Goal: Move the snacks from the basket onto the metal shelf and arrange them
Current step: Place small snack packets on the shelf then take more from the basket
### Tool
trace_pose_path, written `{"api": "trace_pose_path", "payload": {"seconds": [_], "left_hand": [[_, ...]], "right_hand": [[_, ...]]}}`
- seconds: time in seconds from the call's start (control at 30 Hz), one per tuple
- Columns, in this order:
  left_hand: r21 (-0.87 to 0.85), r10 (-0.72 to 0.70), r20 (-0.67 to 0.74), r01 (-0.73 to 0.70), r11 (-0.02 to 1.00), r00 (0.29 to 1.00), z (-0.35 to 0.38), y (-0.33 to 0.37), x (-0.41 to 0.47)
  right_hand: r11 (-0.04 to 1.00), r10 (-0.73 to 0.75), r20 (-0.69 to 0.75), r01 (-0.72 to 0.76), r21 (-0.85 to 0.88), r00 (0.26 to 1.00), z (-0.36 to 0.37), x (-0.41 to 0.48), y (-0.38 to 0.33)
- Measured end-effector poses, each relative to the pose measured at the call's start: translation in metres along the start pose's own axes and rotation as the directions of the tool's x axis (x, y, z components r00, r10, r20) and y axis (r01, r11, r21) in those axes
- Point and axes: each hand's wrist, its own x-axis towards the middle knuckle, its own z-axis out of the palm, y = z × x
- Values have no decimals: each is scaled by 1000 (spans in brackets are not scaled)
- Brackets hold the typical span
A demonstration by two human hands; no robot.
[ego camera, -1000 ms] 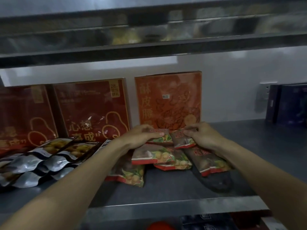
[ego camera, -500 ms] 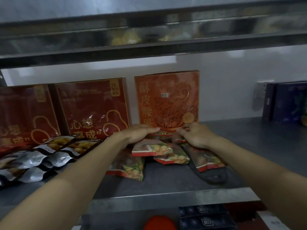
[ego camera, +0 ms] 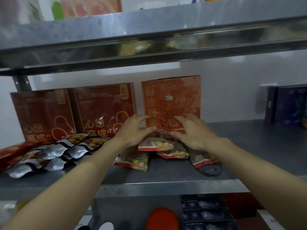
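Note:
Several brown-and-red snack packets printed with yellow fruit lie in a loose overlapping pile on the metal shelf (ego camera: 166, 186); one packet (ego camera: 157, 144) is on top, another (ego camera: 134, 161) is nearest the front. My left hand (ego camera: 134, 130) and my right hand (ego camera: 194, 131) hover side by side over the pile's back, just in front of an upright orange box (ego camera: 172, 97). Their fingers are spread and lifted, and both thumbs touch the red edge of a rear packet (ego camera: 162, 131). The basket is out of view.
Silver packets (ego camera: 54, 151) lie fanned out at the left. Two dark red boxes (ego camera: 106, 110) stand against the back wall. Dark boxes (ego camera: 289, 105) stand at the far right. An upper shelf (ego camera: 149, 39) overhangs. Below are dark boxes (ego camera: 206, 213) and an orange round thing (ego camera: 162, 218).
Both hands carried their packets back toward the orange box, set them at the rear of the pile, and their fingers have loosened. The view has tilted up slightly.

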Motion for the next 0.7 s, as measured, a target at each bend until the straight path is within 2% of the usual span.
{"api": "trace_pose_path", "payload": {"seconds": [0.07,0.17,0.27,0.4,0.57,0.7], "left_hand": [[115,42,-83,-32,993,996,-6,0,-12],[300,76,-221,-6,954,972,-18,3,-38],[455,65,-250,58,889,966,-34,-2,-68],[496,-52,-265,182,849,963,-63,-22,-113],[536,-79,-380,289,793,922,-111,-63,-191],[564,-133,-417,370,738,899,-158,-105,-275]], "right_hand": [[999,-43,-15,43,-28,999,-5,-8,-10],[994,-104,-60,102,-31,993,-8,-17,-29],[986,-162,-109,164,5,981,-3,-24,-56],[967,-234,-135,245,69,963,5,-33,-107],[934,-317,-112,331,138,942,25,-53,-194],[888,-411,-113,426,174,904,49,-78,-290]]}}
